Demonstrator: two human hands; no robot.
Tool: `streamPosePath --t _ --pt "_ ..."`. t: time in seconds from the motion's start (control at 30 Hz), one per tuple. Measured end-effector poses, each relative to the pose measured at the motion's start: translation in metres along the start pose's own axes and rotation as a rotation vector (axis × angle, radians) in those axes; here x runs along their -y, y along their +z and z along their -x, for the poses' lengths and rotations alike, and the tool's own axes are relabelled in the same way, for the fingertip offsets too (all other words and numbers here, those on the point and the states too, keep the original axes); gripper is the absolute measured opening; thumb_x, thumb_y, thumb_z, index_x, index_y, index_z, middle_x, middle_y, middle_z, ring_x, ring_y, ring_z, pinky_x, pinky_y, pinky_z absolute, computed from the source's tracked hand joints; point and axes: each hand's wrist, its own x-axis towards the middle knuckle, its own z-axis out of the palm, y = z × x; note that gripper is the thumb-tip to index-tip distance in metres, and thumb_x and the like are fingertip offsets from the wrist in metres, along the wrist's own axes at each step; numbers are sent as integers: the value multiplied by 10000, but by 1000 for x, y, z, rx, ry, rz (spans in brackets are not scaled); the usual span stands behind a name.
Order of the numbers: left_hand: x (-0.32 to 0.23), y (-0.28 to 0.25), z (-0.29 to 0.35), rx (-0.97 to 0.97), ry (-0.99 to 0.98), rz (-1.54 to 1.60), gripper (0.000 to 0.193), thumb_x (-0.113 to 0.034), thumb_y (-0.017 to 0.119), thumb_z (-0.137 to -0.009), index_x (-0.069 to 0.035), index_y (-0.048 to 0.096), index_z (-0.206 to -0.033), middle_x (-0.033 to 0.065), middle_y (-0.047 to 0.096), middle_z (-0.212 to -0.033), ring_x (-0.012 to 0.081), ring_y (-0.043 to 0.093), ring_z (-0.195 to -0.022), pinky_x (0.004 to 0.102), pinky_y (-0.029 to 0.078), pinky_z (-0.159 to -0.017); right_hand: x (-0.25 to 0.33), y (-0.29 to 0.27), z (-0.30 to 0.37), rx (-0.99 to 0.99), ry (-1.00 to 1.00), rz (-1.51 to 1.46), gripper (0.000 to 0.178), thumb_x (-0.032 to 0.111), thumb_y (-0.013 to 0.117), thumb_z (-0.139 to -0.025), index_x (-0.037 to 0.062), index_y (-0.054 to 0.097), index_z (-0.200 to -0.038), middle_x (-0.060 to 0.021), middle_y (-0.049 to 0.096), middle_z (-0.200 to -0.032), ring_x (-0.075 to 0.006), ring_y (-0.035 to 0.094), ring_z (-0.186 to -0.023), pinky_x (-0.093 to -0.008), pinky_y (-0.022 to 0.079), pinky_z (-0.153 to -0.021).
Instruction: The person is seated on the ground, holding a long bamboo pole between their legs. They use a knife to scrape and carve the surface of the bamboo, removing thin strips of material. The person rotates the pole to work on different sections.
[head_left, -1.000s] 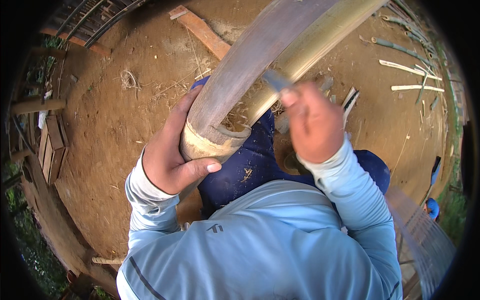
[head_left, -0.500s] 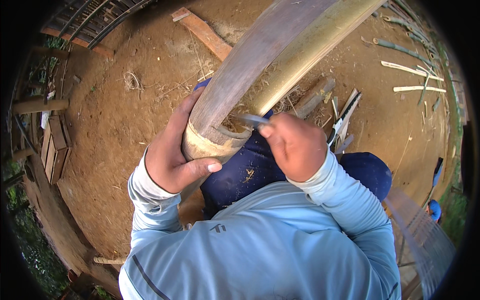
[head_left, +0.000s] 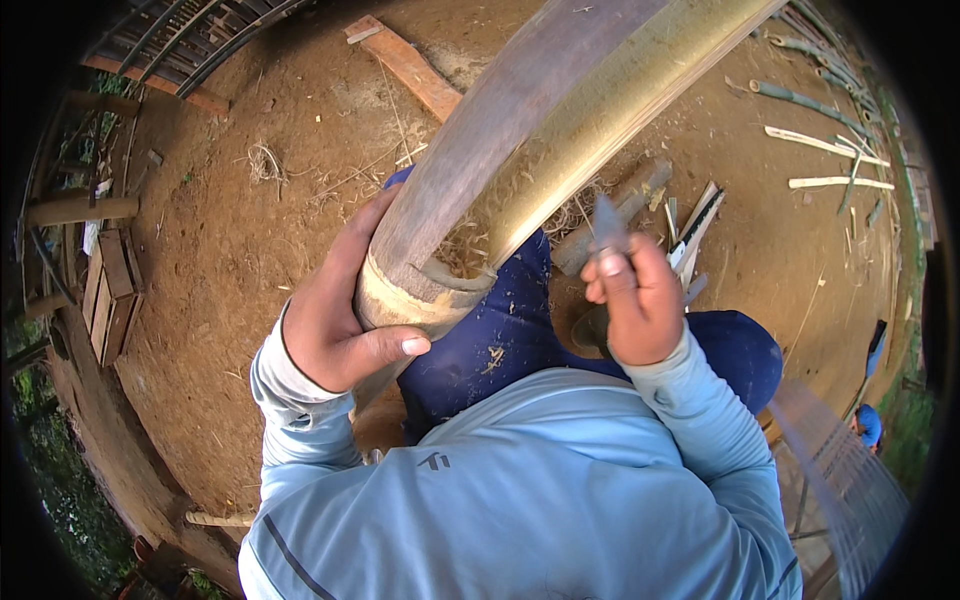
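Over the blue trousers (head_left: 465,375) slanted the bamboo tube (head_left: 450,160), side cut open, shavings (head_left: 470,245) left inside; the left hand (head_left: 345,320) had its grip around the near end, the right hand (head_left: 642,310) closed on a knife (head_left: 607,225).

Grey-brown bamboo (head_left: 470,150), yellowish inside (head_left: 600,130), cream band (head_left: 400,298) beside the left hand (head_left: 340,325), grey blade (head_left: 606,222) in the right hand (head_left: 640,300), navy trousers (head_left: 480,345) between

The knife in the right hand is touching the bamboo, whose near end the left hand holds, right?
Not quite: the head view shows the knife in the right hand held clear of the bamboo, whose near end the left hand holds.
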Motion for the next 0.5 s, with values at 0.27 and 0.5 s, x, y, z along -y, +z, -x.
streamPosePath --t 0.27,0.5 --pt "-9 6 1 -48 -4 -31 1135 -492 857 -784 113 266 -1540 285 497 -1471 358 524 -1371 408 385 -1138 67 -73 -83 -454 -121 412 368 370 541 -1075 47 618 -916 5 610 -681 -61 547 -610 -261 435 -555" --pt "-14 14 6 -98 -17 -227 1152 -503 868 -753 107 281 -1535 309 530 -1430 431 569 -1320 423 431 -1103 87 -123 -151 -430 -221 462 344 369 551 -1074 85 606 -887 42 543 -679 -41 473 -572 -213 362 -509"
